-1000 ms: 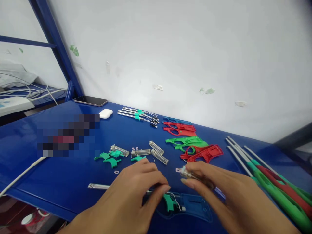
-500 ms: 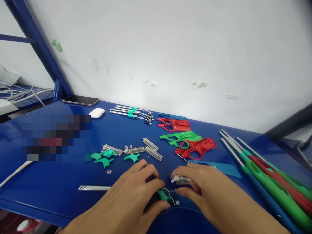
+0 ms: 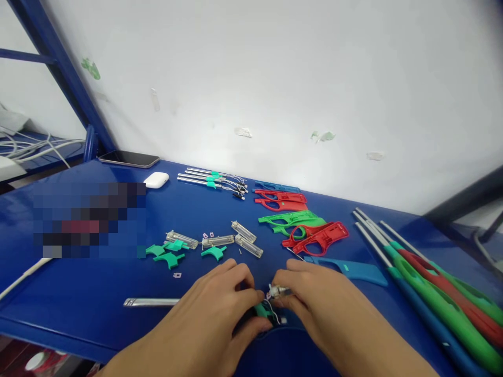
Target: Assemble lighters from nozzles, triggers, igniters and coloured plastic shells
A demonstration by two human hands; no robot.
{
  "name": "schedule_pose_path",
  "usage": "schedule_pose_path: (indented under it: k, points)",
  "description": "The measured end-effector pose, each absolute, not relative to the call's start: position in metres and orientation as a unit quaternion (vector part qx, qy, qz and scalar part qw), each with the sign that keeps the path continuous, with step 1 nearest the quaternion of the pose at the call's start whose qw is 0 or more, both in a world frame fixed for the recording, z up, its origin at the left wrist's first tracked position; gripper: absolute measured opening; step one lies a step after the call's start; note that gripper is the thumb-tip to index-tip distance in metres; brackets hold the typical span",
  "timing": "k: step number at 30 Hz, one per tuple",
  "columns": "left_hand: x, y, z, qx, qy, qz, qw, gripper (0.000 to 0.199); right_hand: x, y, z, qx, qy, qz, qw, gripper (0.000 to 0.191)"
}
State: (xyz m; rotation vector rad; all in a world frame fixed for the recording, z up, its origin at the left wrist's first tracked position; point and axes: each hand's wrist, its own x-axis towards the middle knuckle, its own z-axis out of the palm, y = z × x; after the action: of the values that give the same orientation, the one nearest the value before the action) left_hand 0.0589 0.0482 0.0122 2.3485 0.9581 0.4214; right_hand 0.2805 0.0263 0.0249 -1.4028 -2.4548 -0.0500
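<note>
My left hand [image 3: 220, 309] is closed around a partly assembled gas lighter whose metal tube [image 3: 151, 302] sticks out to the left. By my left thumb show its green trigger [image 3: 261, 310] and a thin white wire [image 3: 274, 313]. Its blue casing is mostly hidden under my hands. In my right hand [image 3: 310, 296], a clear fuel tank [image 3: 280, 291] is pinched between the fingers, its valve end pointing left. That end sits just above the wire; whether it touches the casing I cannot tell.
Loose clear fuel tanks [image 3: 248, 245] and green triggers [image 3: 168, 259] lie beyond my left hand. Metal tubes with wires [image 3: 198, 180] and coloured casing halves [image 3: 322, 239] are behind. Finished-looking lighters [image 3: 432, 285] lie at right. A phone [image 3: 129, 158] and white earphone case [image 3: 156, 180] sit at back left.
My right hand has moved left with the fuel tank, bringing its valve end close to my left fingertips. My left hand has stayed nearly still around the lighter.
</note>
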Motion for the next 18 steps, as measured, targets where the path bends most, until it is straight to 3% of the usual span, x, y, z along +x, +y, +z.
schedule_pose_path:
  k: [5, 8, 14, 18]
  points:
    - [0.0558, 0.0485, 0.0101, 0.87, 0.369, 0.156, 0.288, 0.01, 0.2769, 0.0204, 0.0182, -0.413, -0.884, -0.168, 0.139, 0.041]
    - [0.0571, 0.0486, 0.0093, 0.87, 0.368, 0.155, 0.288, 0.01, 0.2799, 0.0171, 0.0174, -0.37, -0.895, -0.228, 0.103, 0.042]
    - [0.0598, 0.0485, 0.014, 0.875, 0.373, 0.136, 0.276, 0.007, 0.2866, 0.016, 0.0188, -0.316, -0.918, -0.235, 0.045, 0.035]
    - [0.0596, 0.0486, 0.0155, 0.879, 0.372, 0.133, 0.268, 0.005, 0.2856, 0.0159, 0.023, -0.318, -0.919, -0.224, 0.069, 0.032]
